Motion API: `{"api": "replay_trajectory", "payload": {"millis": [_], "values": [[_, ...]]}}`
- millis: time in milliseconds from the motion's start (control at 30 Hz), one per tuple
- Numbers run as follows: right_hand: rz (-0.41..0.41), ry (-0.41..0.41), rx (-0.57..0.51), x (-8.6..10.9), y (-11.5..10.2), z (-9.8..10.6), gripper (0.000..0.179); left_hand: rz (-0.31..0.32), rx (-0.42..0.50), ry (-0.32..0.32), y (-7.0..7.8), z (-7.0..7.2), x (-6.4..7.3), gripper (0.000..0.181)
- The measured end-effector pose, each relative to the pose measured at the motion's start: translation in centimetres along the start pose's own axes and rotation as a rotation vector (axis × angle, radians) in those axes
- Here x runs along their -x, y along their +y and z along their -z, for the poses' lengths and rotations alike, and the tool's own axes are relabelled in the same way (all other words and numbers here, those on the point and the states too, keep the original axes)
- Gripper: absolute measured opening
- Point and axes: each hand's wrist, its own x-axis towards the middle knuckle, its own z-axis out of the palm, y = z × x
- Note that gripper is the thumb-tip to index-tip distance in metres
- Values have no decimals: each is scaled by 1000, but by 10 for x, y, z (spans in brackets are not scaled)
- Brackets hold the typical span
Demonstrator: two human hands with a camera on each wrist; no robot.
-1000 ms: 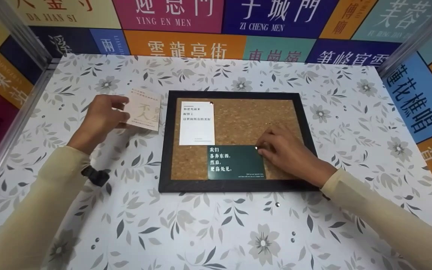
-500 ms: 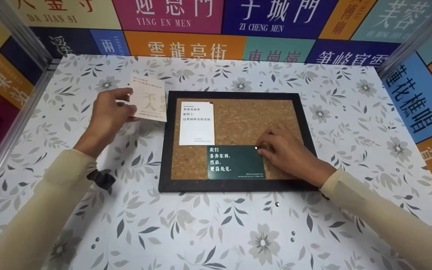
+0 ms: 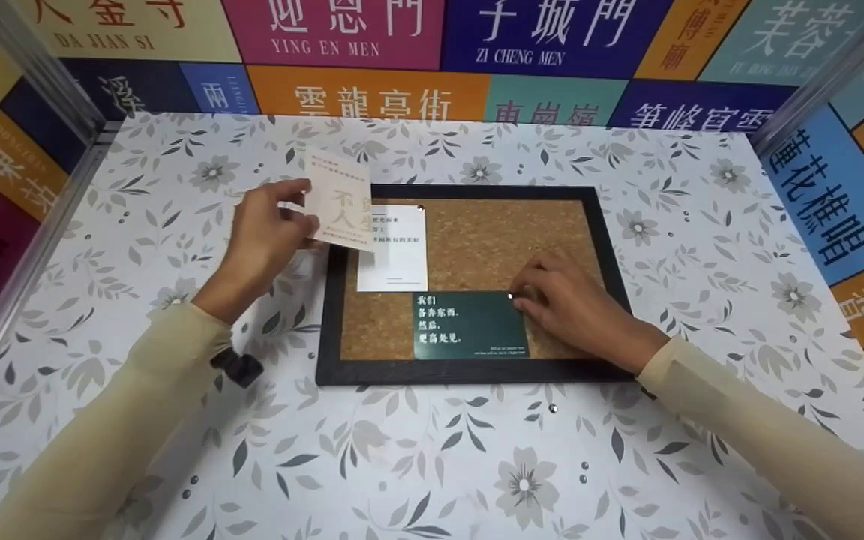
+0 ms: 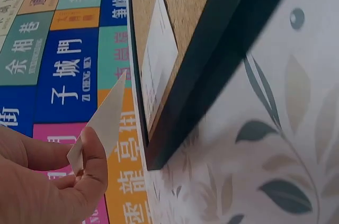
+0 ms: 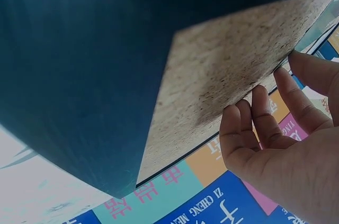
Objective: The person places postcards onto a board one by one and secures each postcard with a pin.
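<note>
My left hand [image 3: 267, 225] pinches a pale pink card [image 3: 338, 199] by its left edge. The card is tilted in the air over the left side of a black-framed cork board [image 3: 507, 232], hiding part of a white card [image 3: 394, 266]. A small dark pin [image 3: 421, 207] sits at that white card's top right corner. My right hand [image 3: 571, 307] is on the board at the top right corner of a green card [image 3: 466, 326]. Its thumb and forefinger pinch a small shiny pin [image 3: 510, 296] there. In the right wrist view the other fingertips [image 5: 230, 112] touch the cork.
A small shiny tack [image 3: 553, 409] lies on the flower-patterned table [image 3: 372, 465] in front of the board. Panels with large lettering [image 3: 372, 94] stand behind the table and along both sides.
My left hand has lifted the pink card and carried it rightward, from beside the board to above its left part. My right hand has stayed at the green card's corner.
</note>
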Motion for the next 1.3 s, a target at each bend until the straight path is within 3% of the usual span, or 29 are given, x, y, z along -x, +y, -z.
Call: {"api": "replay_trajectory", "payload": {"millis": [100,367,633,933,1300], "values": [[5,3,0,1,0,-1,10,-11,-25,-15,2,-10,0,61],[-19,-9,-1,0,0,0,11,3,42,-32,3,-34,-1,59],[-22,-9,-2,1,-2,1,11,-15,5,-25,-2,-53,-1,58],[-22,-10,1,0,-1,0,12,-12,65,-79,-3,-75,2,60],[-7,7,5,0,-2,0,11,-29,-1,-105,-3,-103,5,62]]}}
